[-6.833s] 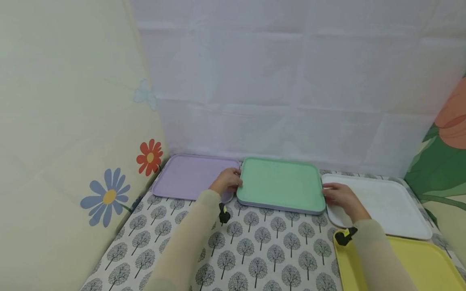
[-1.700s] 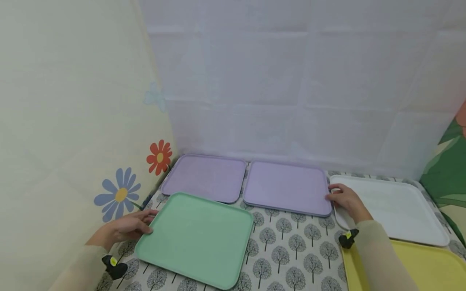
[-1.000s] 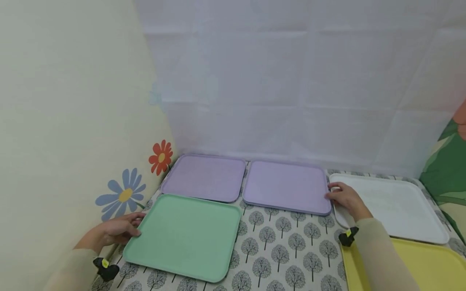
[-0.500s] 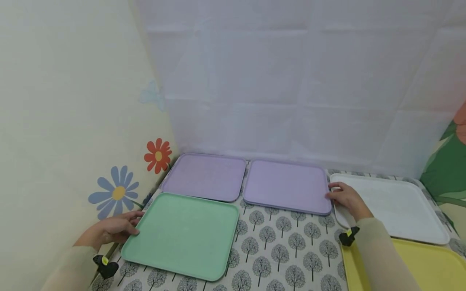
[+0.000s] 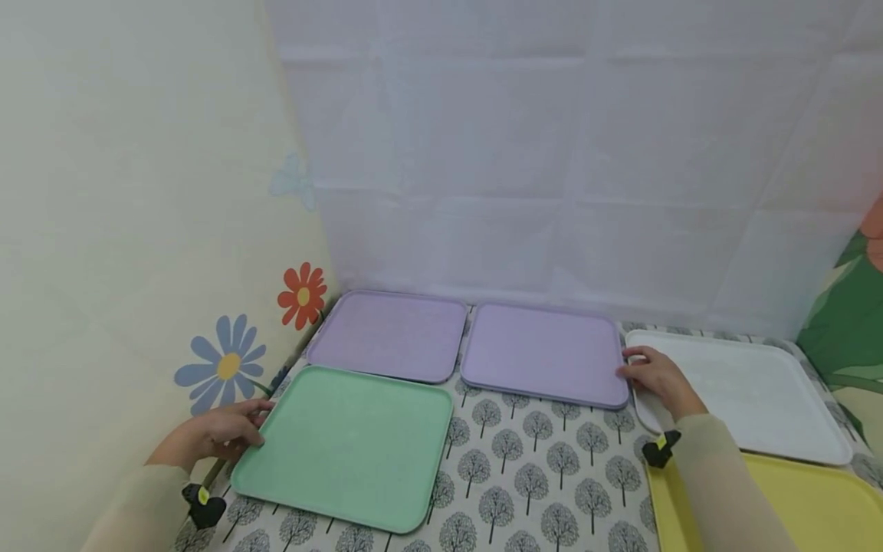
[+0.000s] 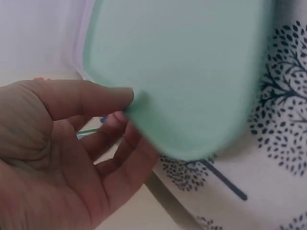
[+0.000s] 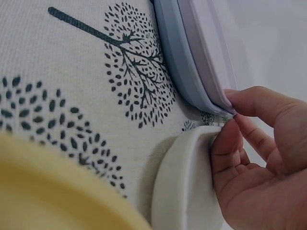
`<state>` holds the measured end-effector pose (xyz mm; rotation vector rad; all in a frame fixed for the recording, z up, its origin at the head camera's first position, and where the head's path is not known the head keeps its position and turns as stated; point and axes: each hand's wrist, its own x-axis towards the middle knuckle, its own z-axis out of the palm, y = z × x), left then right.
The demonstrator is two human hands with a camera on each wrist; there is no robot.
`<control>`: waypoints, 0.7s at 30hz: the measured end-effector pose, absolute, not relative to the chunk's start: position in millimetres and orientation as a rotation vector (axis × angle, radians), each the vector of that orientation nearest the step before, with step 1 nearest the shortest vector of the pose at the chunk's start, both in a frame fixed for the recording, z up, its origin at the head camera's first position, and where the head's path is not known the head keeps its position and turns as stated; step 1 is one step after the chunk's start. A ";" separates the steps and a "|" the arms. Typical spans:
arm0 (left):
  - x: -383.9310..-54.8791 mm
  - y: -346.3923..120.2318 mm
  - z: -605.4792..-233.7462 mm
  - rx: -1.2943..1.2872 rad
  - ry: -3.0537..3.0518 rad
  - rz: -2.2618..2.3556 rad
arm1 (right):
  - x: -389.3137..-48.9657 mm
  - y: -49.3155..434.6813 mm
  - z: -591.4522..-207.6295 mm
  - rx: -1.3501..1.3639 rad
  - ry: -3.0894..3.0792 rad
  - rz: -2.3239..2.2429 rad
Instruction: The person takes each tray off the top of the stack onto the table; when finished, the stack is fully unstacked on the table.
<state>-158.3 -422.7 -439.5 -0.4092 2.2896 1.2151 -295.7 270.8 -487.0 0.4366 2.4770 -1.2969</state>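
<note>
In the head view, my left hand [image 5: 222,432] holds the green tray [image 5: 345,448] by its left edge. The left wrist view has the thumb on the tray's rim and the fingers curled under it. That tray lies at the front left of the cloth. My right hand [image 5: 661,378] is at the right edge of the middle purple tray [image 5: 543,354]. Up close, its thumb and fingers pinch the purple rim, and a bluish tray [image 7: 175,62] lies stacked directly beneath. Part of the hand is over the white tray's [image 5: 745,395] left end.
Another purple tray [image 5: 389,336] lies at the back left, behind the green one. A yellow tray [image 5: 800,498] sits at front right, partly under the right forearm. The tree-print cloth [image 5: 531,475] covers the table. Walls stand close at the back and left.
The green tray came off the middle stack and moved to the front left with the left hand, uncovering purple. It shifted slightly left, then stayed put. The right hand kept to the stack's right edge.
</note>
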 end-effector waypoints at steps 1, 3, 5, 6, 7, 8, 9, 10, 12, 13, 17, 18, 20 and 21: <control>-158.2 -421.5 -438.6 -0.407 2.310 1.184 | -295.7 271.3 -487.1 0.429 2.477 -1.300; -158.3 -419.0 -436.5 -0.410 2.352 1.125 | -296.1 272.0 -487.3 0.423 2.478 -1.301; -158.8 -416.0 -433.6 -0.400 2.379 1.087 | -296.3 271.2 -487.2 0.444 2.477 -1.295; -159.1 -414.1 -432.1 -0.404 2.392 1.073 | -296.7 270.5 -487.1 0.459 2.476 -1.289; -159.6 -412.3 -430.3 -0.395 2.407 1.058 | -297.1 269.6 -486.9 0.479 2.474 -1.284; -160.2 -410.2 -428.1 -0.387 2.418 1.049 | -297.5 268.7 -486.5 0.496 2.473 -1.278; -160.6 -407.8 -426.1 -0.378 2.424 1.051 | -297.8 267.7 -485.8 0.516 2.470 -1.274; -161.2 -405.4 -424.0 -0.368 2.429 1.052 | -298.1 266.9 -485.3 0.529 2.469 -1.272; -162.7 -400.3 -419.3 -0.345 2.440 1.057 | -298.4 266.0 -484.1 0.539 2.471 -1.264; -163.9 -397.8 -417.1 -0.333 2.441 1.062 | -298.1 265.8 -483.4 0.534 2.474 -1.263; -170.9 -387.1 -410.6 -0.281 2.431 1.089 | -295.8 266.4 -482.2 0.473 2.483 -1.268; -173.3 -383.9 -409.9 -0.271 2.425 1.097 | -295.1 266.7 -482.2 0.456 2.484 -1.268; -178.5 -376.7 -409.6 -0.252 2.420 1.109 | -294.8 267.2 -482.5 0.442 2.479 -1.279; -181.5 -372.6 -410.0 -0.242 2.420 1.111 | -294.7 267.0 -482.2 0.446 2.478 -1.279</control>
